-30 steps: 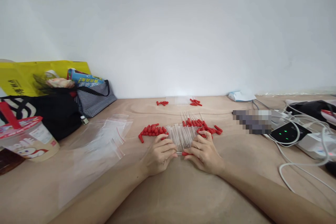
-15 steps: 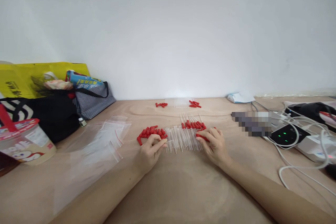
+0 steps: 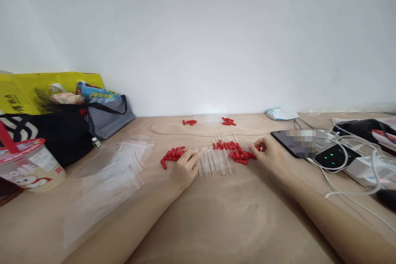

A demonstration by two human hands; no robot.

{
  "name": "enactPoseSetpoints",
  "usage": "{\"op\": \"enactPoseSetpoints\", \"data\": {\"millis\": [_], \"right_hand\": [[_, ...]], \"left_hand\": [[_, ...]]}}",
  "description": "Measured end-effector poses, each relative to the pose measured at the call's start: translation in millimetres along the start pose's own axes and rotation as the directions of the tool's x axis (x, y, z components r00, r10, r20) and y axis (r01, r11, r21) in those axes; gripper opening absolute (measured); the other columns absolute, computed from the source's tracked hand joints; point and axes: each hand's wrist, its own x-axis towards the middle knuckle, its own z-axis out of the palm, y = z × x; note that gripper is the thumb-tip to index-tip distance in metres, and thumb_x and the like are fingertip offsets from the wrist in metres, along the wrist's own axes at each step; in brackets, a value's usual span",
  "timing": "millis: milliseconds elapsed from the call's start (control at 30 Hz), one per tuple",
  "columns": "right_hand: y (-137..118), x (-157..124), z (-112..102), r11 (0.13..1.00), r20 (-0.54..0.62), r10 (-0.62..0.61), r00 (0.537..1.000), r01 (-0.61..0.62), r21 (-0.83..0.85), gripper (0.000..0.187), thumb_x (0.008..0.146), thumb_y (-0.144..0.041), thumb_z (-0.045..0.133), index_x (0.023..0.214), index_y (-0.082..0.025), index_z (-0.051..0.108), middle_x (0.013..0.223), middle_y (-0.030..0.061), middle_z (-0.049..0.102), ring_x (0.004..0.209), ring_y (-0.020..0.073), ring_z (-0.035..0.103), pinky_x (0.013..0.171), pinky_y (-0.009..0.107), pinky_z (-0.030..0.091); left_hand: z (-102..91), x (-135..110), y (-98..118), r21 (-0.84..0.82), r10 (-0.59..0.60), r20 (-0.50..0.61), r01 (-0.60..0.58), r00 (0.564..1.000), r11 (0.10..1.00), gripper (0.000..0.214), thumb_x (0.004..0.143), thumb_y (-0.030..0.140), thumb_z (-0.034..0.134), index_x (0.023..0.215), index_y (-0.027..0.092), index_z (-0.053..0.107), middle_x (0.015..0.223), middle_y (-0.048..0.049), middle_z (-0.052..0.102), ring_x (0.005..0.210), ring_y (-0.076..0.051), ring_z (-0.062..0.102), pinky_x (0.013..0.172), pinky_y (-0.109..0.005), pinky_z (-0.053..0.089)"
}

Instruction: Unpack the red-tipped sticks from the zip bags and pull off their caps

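Observation:
Clear thin tubes [image 3: 218, 163] lie side by side in a row at the middle of the table. My left hand [image 3: 186, 168] is at the row's left end, its fingers drawn together over the tubes; whatever they grip is hidden. Behind that hand lies a pile of red rubber bulbs [image 3: 171, 154]. To the right of the tubes sits a second heap of red bulbs [image 3: 242, 156]. My right hand [image 3: 269, 154], just beyond this heap, pinches one red rubber bulb [image 3: 258, 148] between thumb and fingers. Several tubes fitted with red bulbs [image 3: 227, 145] lie behind the row.
At the back are a clear bag [image 3: 212, 119] and small groups of red bulbs [image 3: 189, 122]. Clear zip bags [image 3: 114, 173], a drink cup [image 3: 34, 167] and a striped bag [image 3: 108, 117] occupy the left. A phone [image 3: 281, 142], power strip [image 3: 365, 171] and white cables stand right.
My right hand has moved right, off the right-hand heap, and now holds a bulb apart from it. My left hand has shifted slightly right and forward over the tubes.

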Motion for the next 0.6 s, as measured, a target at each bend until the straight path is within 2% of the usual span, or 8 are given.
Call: {"op": "enactPoseSetpoints", "data": {"millis": [100,300,433,600], "right_hand": [[1.5,1.2,3.3,0.997,0.023,0.035,0.999,-0.034,-0.064,0.025,0.07,-0.044,0.05,0.066,-0.019,0.055,0.063,0.0023,0.06,0.06,0.0165,0.053,0.058,0.027,0.033],[-1.0,3.2,9.1,0.978,0.042,0.056,0.998,-0.046,-0.206,0.025,0.072,-0.042,0.048,0.065,-0.021,0.059,0.071,0.0015,0.065,0.072,0.0197,0.057,0.07,0.032,0.032],[-0.9,4.7,9.5,0.969,0.096,0.058,0.994,-0.033,-0.243,0.03,0.077,-0.043,0.043,0.067,-0.022,0.062,0.07,0.0026,0.067,0.072,0.021,0.059,0.073,0.034,0.031],[3.1,5.8,9.2,0.974,0.133,0.069,0.989,-0.037,-0.226,0.042,0.083,-0.043,0.032,0.069,-0.021,0.065,0.069,0.0058,0.067,0.075,0.0224,0.06,0.069,0.031,0.034]], "left_hand": [[5.6,2.7,1.3,0.04,0.029,0.042,-0.03,0.999,0.999,0.036,0.083,0.008,0.038,0.116,0.017,0.049,0.074,-0.0032,0.052,0.068,-0.013,0.054,0.066,-0.025,0.048],[3.1,2.7,3.7,-0.035,0.008,0.134,-0.004,0.991,0.999,0.03,0.083,0.021,0.044,0.112,0.013,0.05,0.081,-0.006,0.057,0.074,-0.016,0.057,0.07,-0.028,0.049],[-4.1,3.2,6.6,-0.104,0.004,0.2,0.017,0.98,0.994,0.041,0.079,0.032,0.051,0.115,0.012,0.047,0.087,-0.0082,0.058,0.079,-0.018,0.057,0.072,-0.029,0.05],[-12.0,5.0,6.7,-0.156,0.051,0.256,-0.011,0.965,0.988,0.055,0.071,0.042,0.059,0.116,0.012,0.047,0.092,-0.01,0.057,0.084,-0.021,0.054,0.077,-0.034,0.047]]}}
